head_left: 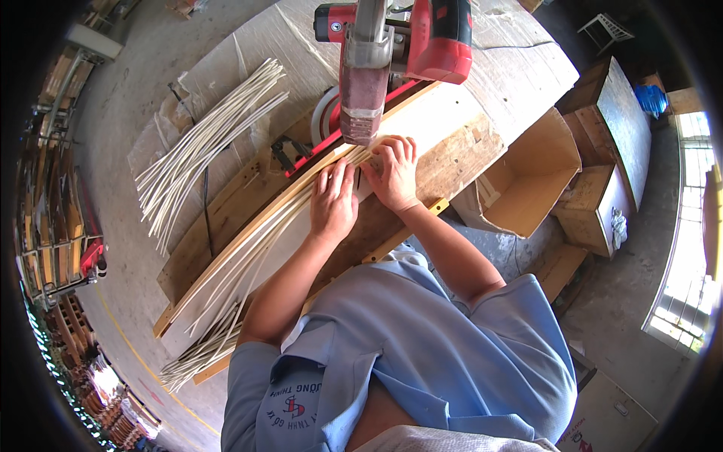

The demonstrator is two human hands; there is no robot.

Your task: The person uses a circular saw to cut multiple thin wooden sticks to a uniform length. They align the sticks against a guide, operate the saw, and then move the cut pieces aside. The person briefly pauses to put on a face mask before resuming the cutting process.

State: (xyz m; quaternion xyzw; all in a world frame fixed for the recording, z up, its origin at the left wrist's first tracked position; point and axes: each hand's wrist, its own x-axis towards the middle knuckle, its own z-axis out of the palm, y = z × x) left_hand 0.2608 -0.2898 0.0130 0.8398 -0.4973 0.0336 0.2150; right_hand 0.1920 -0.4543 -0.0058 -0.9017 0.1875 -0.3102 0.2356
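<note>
Thin pale rods [280,213], like cane or wooden sticks, run as a bundle from the lower left toward a red and black miter saw [446,47]. My left hand [335,205] lies over the bundle, its fingers closed on the rods against a long wooden strip [233,261]. Close by on the right, my right hand [394,173] has bent fingers closed around the rods' ends, just below the saw's blade guard [367,102]. The guard partly hides the ends, and the blade cannot be seen. Both hands are very near the guard.
Another bundle of pale rods [218,139] lies on the covered table at the left. A cardboard box [536,181] stands open to the right of the workboard [459,151]. Wooden cabinets [602,143] are beyond it. A rack of wood pieces [56,211] stands far left.
</note>
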